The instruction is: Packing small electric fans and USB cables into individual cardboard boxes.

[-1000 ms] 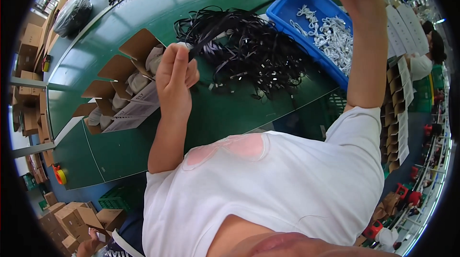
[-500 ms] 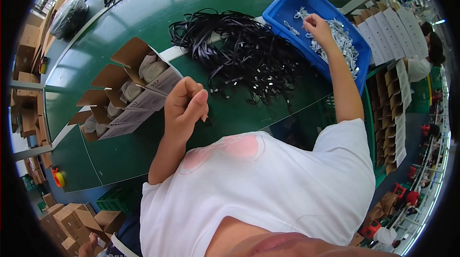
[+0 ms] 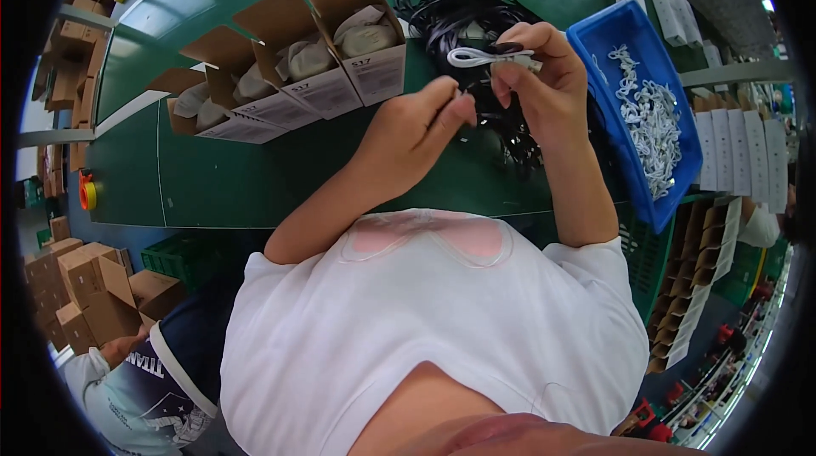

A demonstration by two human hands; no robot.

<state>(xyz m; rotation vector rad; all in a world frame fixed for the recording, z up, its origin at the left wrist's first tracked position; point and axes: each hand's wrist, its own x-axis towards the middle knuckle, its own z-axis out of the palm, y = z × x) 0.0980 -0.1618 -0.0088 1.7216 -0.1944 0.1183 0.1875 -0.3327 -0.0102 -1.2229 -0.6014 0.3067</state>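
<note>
My right hand (image 3: 544, 82) pinches a coiled white cable (image 3: 476, 56) between thumb and fingers, its loop pointing left. Just left of it, my left hand (image 3: 416, 133) is closed, thumb pressed against the fingers; whatever sits at the tips is too small to make out. Behind both hands lies a tangled heap of black flat cords (image 3: 442, 10) with small shiny ends, partly hidden by my right hand. A blue plastic bin (image 3: 595, 31) to the right holds many white coiled cables (image 3: 650, 133).
A row of several open cartons (image 3: 374, 73) with wrapped pale items stands left on the green table (image 3: 229, 175). White boxes (image 3: 739, 150) stand beyond the bin. A green crate (image 3: 650, 260) is below it. Another person (image 3: 144, 388) is at the lower left.
My right hand has come out of the blue bin with a white cable and now is near my left hand. My left hand has moved right; the whole view has turned.
</note>
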